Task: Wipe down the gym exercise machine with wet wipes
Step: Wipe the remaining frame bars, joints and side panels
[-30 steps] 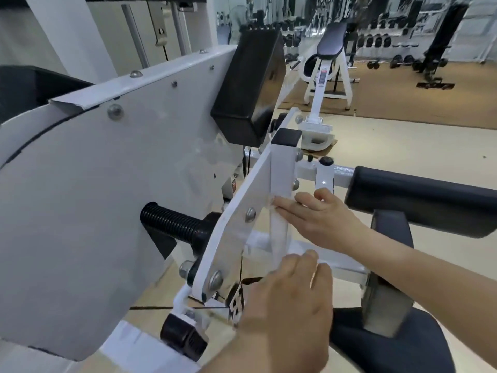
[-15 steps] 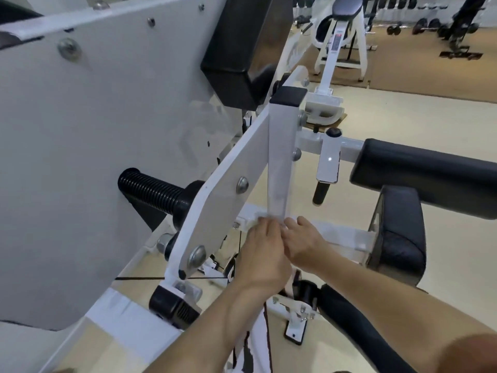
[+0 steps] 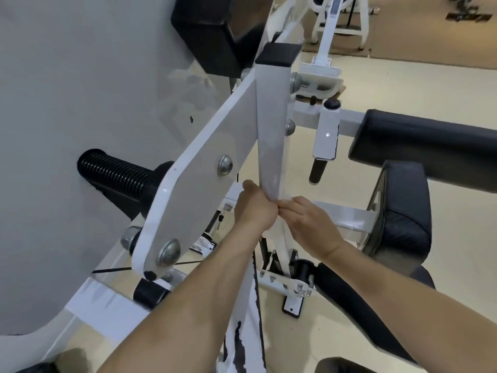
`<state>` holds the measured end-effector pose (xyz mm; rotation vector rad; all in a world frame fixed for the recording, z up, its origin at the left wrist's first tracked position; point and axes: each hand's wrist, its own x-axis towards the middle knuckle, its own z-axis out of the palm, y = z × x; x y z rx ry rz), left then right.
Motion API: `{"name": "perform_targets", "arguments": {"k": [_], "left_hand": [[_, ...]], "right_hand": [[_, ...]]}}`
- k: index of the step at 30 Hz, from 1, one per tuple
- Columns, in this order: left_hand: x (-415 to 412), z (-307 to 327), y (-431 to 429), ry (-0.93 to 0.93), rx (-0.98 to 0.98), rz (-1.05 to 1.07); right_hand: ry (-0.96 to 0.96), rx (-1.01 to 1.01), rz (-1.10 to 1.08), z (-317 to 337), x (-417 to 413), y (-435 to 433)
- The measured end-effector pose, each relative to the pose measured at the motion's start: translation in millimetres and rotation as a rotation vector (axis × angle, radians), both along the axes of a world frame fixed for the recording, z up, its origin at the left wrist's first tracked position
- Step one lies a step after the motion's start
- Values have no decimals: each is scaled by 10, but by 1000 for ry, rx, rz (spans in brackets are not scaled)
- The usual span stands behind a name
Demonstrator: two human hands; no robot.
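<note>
Both hands slid down white post (image 3: 270, 117), left hand (image 3: 255, 208) curled round it, right hand (image 3: 309, 224) curled alongside, hold unclear.

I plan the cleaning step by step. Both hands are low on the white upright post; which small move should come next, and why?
Probably slide sideways onto the horizontal bar: the left hand and right hand clasp the upright post at its foot, where that bar joins.

L hand (image 3: 254, 208), R hand (image 3: 309, 224) together at post (image 3: 270, 117) base; panel (image 3: 80, 130) left, pad (image 3: 430, 138) right.
</note>
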<state>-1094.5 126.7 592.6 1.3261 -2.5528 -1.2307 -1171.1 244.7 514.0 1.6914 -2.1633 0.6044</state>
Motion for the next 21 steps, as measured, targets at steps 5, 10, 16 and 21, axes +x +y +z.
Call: {"name": "perform_targets", "arguments": {"k": [5,10,16,21], "left_hand": [[165,-27,59,-201,-279,-310],[147,-56,228,-173,-424,-492],[167,-61,332,-259,-563,-546],[446,274,610,-128,-805,-617]], "right_hand": [[-27,226,-225,-150,-43,48],[-171,494,-336,-171,100,-160],[83,365,-255,-211,139,140],[-729,191,-476,306,-54,-198]]}}
